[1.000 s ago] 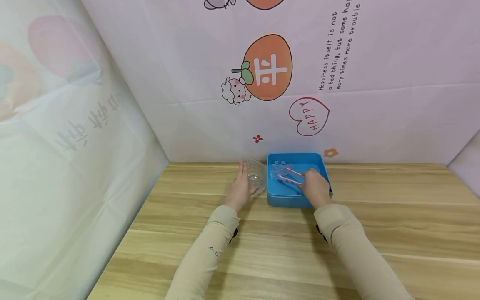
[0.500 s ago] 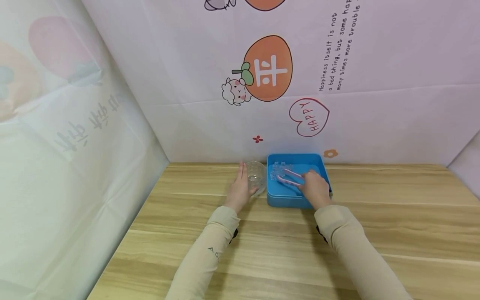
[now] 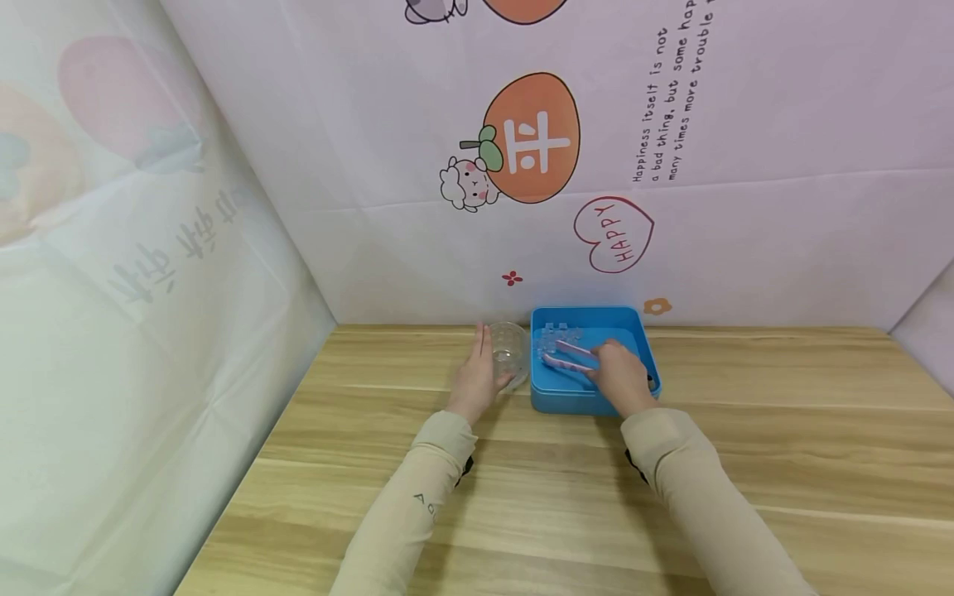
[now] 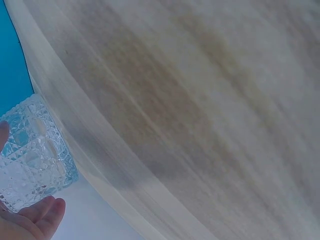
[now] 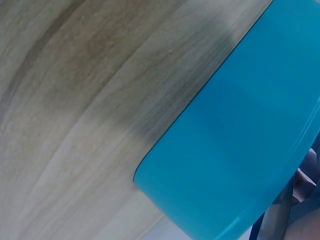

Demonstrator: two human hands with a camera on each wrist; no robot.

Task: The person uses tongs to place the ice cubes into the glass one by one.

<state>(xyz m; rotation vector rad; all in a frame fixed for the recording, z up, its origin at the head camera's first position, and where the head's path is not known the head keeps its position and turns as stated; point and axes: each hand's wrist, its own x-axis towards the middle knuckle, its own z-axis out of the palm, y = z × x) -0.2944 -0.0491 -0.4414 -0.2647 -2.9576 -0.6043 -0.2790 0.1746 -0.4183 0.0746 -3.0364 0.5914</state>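
Note:
A clear cut-glass cup [image 3: 509,352] stands against the left side of a blue rectangular box [image 3: 577,402]. My left hand [image 3: 473,379] holds the cup, fingers on its far left side and thumb at the near side. In the left wrist view, fingertips [image 4: 47,215] lie along the faceted glass. Inside the box, my right hand [image 3: 624,379] grips pink tongs [image 3: 572,365] whose two arms are spread apart. Their tips point left, among clear ice-like cubes [image 3: 551,334] gathered in the left part. The right wrist view mostly shows the box's outer wall [image 5: 225,130].
Everything sits on a wood-grain table [image 3: 537,505], near its back edge. A white printed sheet [image 3: 410,248] rises right behind the box and cup. Another pale sheet [image 3: 171,397] hangs along the left side.
The tongs and right hand have shifted slightly left and toward the near side of the box. My left hand stays on the cup.

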